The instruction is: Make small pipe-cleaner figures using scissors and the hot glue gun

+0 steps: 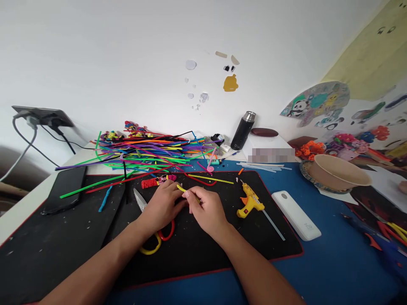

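Observation:
Over the middle of the black mat [190, 254], both hands are close together. My right hand [205, 207] pinches a short yellow pipe cleaner [180, 187] between thumb and fingers. My left hand [165, 201] is closed at the left side of that piece; whether its fingertips grip it is hidden. Just beyond my left hand lies a red wrapped piece [150, 182] with pink and black parts. Scissors [151, 250] with red and yellow handles lie partly under my left hand and forearm. A yellow glue gun [251, 202] rests right of my right hand.
Many coloured pipe cleaners [143, 150] are piled along the wall. A phone [65, 188] lies at the left, a white power bank [297, 216] at the right. Farther back are a black thermos [243, 132], glue sticks [262, 166] and a beige bowl [337, 171].

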`<control>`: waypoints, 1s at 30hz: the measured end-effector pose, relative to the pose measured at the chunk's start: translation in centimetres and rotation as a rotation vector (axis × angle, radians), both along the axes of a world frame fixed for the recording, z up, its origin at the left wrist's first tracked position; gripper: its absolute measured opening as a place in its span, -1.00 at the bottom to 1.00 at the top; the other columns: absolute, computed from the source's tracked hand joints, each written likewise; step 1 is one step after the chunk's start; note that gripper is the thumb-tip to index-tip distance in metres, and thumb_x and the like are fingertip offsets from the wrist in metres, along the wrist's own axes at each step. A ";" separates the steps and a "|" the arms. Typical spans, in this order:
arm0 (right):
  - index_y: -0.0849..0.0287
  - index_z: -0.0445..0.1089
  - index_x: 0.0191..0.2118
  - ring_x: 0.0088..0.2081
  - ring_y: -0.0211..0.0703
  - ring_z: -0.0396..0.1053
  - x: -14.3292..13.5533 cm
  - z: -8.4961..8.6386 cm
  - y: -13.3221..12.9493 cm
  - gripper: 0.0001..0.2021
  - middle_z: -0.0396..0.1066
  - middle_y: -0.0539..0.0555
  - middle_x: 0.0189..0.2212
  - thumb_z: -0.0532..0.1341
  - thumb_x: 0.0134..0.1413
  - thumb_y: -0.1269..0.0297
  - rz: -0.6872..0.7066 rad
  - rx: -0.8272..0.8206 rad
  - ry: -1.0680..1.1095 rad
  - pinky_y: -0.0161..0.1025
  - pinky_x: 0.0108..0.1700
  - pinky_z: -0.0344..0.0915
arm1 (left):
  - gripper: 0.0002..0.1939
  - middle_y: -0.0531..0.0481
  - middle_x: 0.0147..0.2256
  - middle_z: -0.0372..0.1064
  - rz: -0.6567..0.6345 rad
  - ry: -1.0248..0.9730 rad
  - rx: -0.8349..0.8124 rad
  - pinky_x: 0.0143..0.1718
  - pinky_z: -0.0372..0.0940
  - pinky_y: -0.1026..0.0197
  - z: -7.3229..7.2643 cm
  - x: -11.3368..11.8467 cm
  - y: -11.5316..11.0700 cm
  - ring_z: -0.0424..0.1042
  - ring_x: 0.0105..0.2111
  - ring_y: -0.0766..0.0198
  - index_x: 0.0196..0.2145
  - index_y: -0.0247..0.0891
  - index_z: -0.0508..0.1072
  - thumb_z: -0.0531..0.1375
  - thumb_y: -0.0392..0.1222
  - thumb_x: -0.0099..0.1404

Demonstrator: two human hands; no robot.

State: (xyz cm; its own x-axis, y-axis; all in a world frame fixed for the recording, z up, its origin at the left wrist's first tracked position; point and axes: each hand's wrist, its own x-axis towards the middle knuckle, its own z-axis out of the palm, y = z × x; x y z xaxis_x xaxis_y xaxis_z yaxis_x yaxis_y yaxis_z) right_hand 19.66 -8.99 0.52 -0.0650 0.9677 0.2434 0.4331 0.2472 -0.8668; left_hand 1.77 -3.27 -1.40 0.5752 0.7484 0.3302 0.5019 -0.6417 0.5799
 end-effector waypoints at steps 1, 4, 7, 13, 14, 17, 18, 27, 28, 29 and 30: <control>0.10 0.52 -0.33 -0.48 -0.16 0.41 0.0 0.0 0.0 -0.63 0.46 0.04 -0.55 0.12 0.44 0.05 -0.007 0.004 0.000 -0.27 -0.41 0.20 | -0.83 -0.14 -0.28 0.54 0.025 -0.025 -0.008 0.03 0.19 -0.08 0.2 0.0 0.1 0.37 -0.18 -0.04 -0.36 -0.14 0.61 0.25 -0.13 0.38; 0.13 0.52 -0.32 -0.51 -0.19 0.41 0.0 0.0 0.0 -0.65 0.45 0.02 -0.58 0.13 0.43 0.08 -0.035 0.028 0.002 -0.31 -0.45 0.20 | -0.76 -0.09 -0.29 0.56 0.080 -0.183 -0.197 0.02 0.26 -0.05 1.2 -0.3 0.2 0.43 -0.22 0.02 -0.37 -0.15 0.61 0.26 0.00 0.37; 0.14 0.54 -0.28 -0.55 -0.23 0.39 0.0 -0.1 0.0 -0.71 0.43 -0.02 -0.61 0.16 0.40 0.12 -0.067 0.041 0.009 -0.35 -0.47 0.20 | -0.71 -0.05 -0.28 0.60 0.081 -0.425 -0.565 -0.12 0.36 0.08 1.9 -0.5 0.2 0.51 -0.24 0.07 -0.29 -0.17 0.65 0.37 0.11 0.27; 0.14 0.57 -0.22 -0.58 -0.27 0.35 0.1 -0.6 0.3 -0.73 0.41 -0.04 -0.61 0.18 0.40 0.14 -0.053 0.044 0.023 -0.36 -0.47 0.20 | -0.73 -0.05 -0.32 0.64 0.035 -0.724 -0.842 -0.13 0.41 0.17 1.5 -0.1 -0.2 0.55 -0.28 0.15 -0.33 -0.21 0.68 0.50 0.03 0.14; 0.14 0.57 -0.21 -0.57 -0.27 0.35 0.1 -0.7 0.3 -0.73 0.41 -0.05 -0.61 0.18 0.41 0.13 -0.044 0.039 0.025 -0.37 -0.46 0.21 | -0.72 -0.06 -0.32 0.63 0.030 -0.737 -0.846 -0.14 0.41 0.17 1.4 -0.1 -0.2 0.55 -0.29 0.15 -0.35 -0.22 0.68 0.50 0.03 0.13; 0.13 0.58 -0.20 -0.57 -0.28 0.34 0.0 -1.0 0.3 -0.72 0.40 -0.06 -0.60 0.17 0.43 0.11 -0.019 0.027 0.020 -0.37 -0.44 0.20 | -0.72 -0.07 -0.31 0.63 0.047 -0.789 -0.843 -0.20 0.40 0.19 1.3 -0.2 -0.2 0.53 -0.31 0.17 -0.35 -0.23 0.68 0.51 0.03 0.13; 0.13 0.57 -0.20 -0.56 -0.28 0.34 0.0 -1.1 0.3 -0.71 0.39 -0.06 -0.60 0.17 0.43 0.10 -0.013 0.026 0.015 -0.37 -0.44 0.20 | -0.72 -0.07 -0.31 0.63 0.054 -0.800 -0.839 -0.22 0.40 0.20 1.4 -0.2 -0.2 0.53 -0.32 0.18 -0.34 -0.22 0.68 0.51 0.03 0.13; 0.12 0.51 -0.37 -0.58 -0.29 0.32 0.1 -1.0 0.5 -0.64 0.35 -0.09 -0.64 0.13 0.46 0.14 0.042 -0.032 -0.103 -0.36 -0.41 0.16 | -0.77 -0.04 -0.34 0.59 0.063 -0.579 -0.507 -0.20 0.36 0.17 2.4 -0.5 -0.2 0.49 -0.32 0.15 -0.37 -0.17 0.67 0.40 0.05 0.25; 0.12 0.51 -0.38 -0.57 -0.28 0.32 0.1 -0.9 0.6 -0.63 0.35 -0.09 -0.65 0.13 0.46 0.15 0.047 -0.031 -0.120 -0.36 -0.40 0.16 | -0.77 -0.05 -0.34 0.59 0.069 -0.560 -0.473 -0.19 0.36 0.16 2.4 -0.5 -0.2 0.49 -0.31 0.14 -0.37 -0.17 0.67 0.39 0.04 0.26; 0.11 0.50 -0.40 -0.57 -0.28 0.32 0.1 -0.9 0.6 -0.63 0.35 -0.09 -0.66 0.13 0.46 0.16 0.047 -0.028 -0.135 -0.35 -0.40 0.15 | -0.77 -0.05 -0.34 0.58 0.071 -0.549 -0.451 -0.19 0.36 0.15 2.5 -0.5 -0.2 0.49 -0.32 0.14 -0.37 -0.16 0.67 0.38 0.04 0.27; 0.11 0.49 -0.41 -0.56 -0.27 0.33 0.1 -0.8 0.6 -0.63 0.35 -0.09 -0.66 0.14 0.45 0.17 0.047 -0.026 -0.151 -0.35 -0.39 0.15 | -0.77 -0.05 -0.35 0.58 0.068 -0.542 -0.441 -0.19 0.36 0.15 2.6 -0.5 -0.2 0.48 -0.32 0.14 -0.38 -0.16 0.67 0.37 0.04 0.28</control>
State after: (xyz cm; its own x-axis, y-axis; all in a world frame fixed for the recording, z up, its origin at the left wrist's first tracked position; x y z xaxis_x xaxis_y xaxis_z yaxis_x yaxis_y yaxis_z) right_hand 19.73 -8.42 -0.30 -0.1439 0.9687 0.2025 0.5473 0.2484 -0.7992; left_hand 1.27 -3.52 1.16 0.3627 0.9068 0.2148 0.0994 -0.2668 0.9586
